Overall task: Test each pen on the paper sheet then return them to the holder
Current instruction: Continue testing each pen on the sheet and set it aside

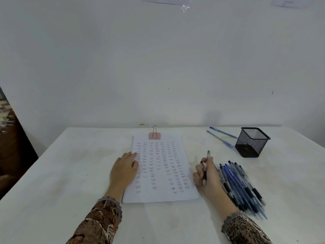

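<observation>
Holding pen (205, 170) in right hand (206, 175), tip seemingly just off paper sheet (159, 196) | left hand (124, 170) flat, pinning sheet edge | pen pile (241, 185) right | mesh holder (251, 141) far right

Paper sheet (159, 170), frame centre, pink binder clip (155, 135) on top edge. Left hand (125, 169) flat on sheet. Right hand (205, 175) grips pen (206, 167). Pen pile (241, 186) lower right. Mesh holder (251, 142), two blue pens (222, 136) beside it, right on desk (70, 173).

Pen pile (243, 187) blocks right side (holder (251, 142) mouth open).
</observation>
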